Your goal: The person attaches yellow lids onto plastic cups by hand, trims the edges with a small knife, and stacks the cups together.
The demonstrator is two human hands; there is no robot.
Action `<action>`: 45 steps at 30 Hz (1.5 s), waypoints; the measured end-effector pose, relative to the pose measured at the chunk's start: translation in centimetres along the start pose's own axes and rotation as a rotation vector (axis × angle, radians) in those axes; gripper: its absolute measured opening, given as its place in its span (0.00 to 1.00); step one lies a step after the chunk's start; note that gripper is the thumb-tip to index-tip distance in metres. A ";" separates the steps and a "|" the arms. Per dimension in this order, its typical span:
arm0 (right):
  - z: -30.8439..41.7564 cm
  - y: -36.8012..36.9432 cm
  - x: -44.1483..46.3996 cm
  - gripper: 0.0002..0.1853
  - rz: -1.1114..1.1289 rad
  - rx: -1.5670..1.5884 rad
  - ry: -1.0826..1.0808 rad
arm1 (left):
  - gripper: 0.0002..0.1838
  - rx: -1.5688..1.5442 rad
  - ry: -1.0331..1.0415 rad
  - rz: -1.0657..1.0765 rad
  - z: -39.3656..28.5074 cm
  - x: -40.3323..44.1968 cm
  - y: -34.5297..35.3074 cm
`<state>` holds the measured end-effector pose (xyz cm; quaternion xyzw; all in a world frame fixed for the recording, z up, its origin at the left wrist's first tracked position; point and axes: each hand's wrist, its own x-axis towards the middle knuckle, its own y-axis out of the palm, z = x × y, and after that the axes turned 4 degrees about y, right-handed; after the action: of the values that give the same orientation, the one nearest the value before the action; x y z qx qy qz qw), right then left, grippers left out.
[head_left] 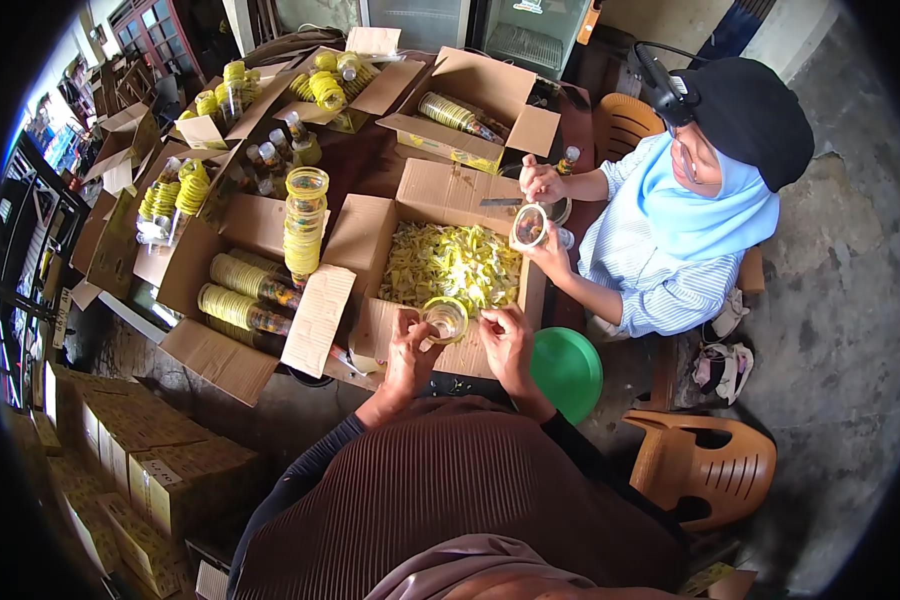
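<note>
My left hand grips a clear plastic cup with a yellow rim, tilted so that its open mouth faces me. Close to the cup's right side is my right hand, its thumb and finger pinched together near the rim. What lies between those fingertips is too small to make out. Just beyond both hands, an open cardboard box holds a heap of yellow plastic scraps. To the left of the box rises a tall stack of yellow-rimmed cups.
A co-worker at the right holds another cup. Open cartons with stacked cups stand left and behind. A green basin is by my right arm, an orange chair at lower right, closed boxes at lower left.
</note>
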<state>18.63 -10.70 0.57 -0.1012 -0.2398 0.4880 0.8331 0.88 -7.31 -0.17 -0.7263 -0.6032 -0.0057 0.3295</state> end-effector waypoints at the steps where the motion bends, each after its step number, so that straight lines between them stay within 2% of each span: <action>1: -0.1 -0.2 0.0 0.06 -0.004 -0.086 -0.073 | 0.13 0.000 -0.001 0.002 0.1 0.1 -0.1; 5: 0.7 -1.1 0.2 0.05 0.023 -0.218 -0.221 | 0.13 0.077 0.036 0.088 0.9 0.2 -0.7; 8: 1.8 -1.8 0.4 0.05 0.154 -0.258 -0.251 | 0.13 0.111 0.088 0.157 1.5 0.0 -0.7; 10: 1.6 -1.5 0.3 0.05 0.127 -0.266 -0.216 | 0.12 0.112 0.109 0.186 1.4 -0.2 -0.7; 16: -0.5 -2.0 0.8 0.05 0.029 -0.194 -0.086 | 0.16 -0.069 0.092 0.029 1.3 0.7 -1.7; 17: -1.0 -2.2 0.8 0.05 0.030 -0.207 -0.087 | 0.21 -0.084 0.133 0.031 2.0 0.7 -1.8; 18: -1.4 -2.2 0.7 0.05 0.031 -0.221 -0.087 | 0.21 -0.083 0.129 0.025 1.6 0.9 -2.1; 21: -2.3 -2.1 0.3 0.05 0.073 -0.262 -0.076 | 0.30 -0.186 0.033 0.008 0.9 1.2 -2.8; 25: -2.9 -1.9 -0.3 0.03 0.185 -0.327 -0.025 | 0.33 -0.183 0.000 -0.039 0.5 1.2 -3.3; 31: -3.4 -1.7 -1.1 0.03 0.280 -0.307 0.034 | 0.34 -0.182 -0.024 -0.132 2.6 1.7 -4.6; 34: -3.8 -1.6 -1.3 0.03 0.275 -0.318 0.004 | 0.33 -0.106 0.077 -0.237 3.8 3.6 -6.4; 35: -3.9 -1.7 -1.3 0.03 0.274 -0.300 0.008 | 0.31 -0.250 0.008 -0.230 3.2 4.2 -7.4; 37: -3.8 -1.8 -1.2 0.03 0.275 -0.280 0.012 | 0.31 -0.053 0.147 -0.298 4.4 6.3 -9.5; 39: -3.4 -1.9 -1.3 0.03 0.277 -0.262 0.001 | 0.32 -0.013 0.198 -0.394 4.1 9.3 -11.8; 40: -3.5 -1.9 -1.4 0.03 0.277 -0.257 0.002 | 0.32 0.165 0.224 -0.393 4.0 10.9 -13.5; 41: -3.8 -1.9 -1.5 0.03 0.275 -0.254 -0.020 | 0.32 0.018 0.202 -0.447 1.7 12.7 -14.4; 45: -5.1 -2.3 -2.3 0.04 0.249 -0.208 -0.021 | 0.32 0.161 0.248 -0.562 1.6 18.8 -17.5</action>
<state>21.98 -13.46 -3.59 -0.2109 -0.2834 0.5610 0.7487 -10.02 10.79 14.45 -0.4966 -0.7338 -0.1373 0.4428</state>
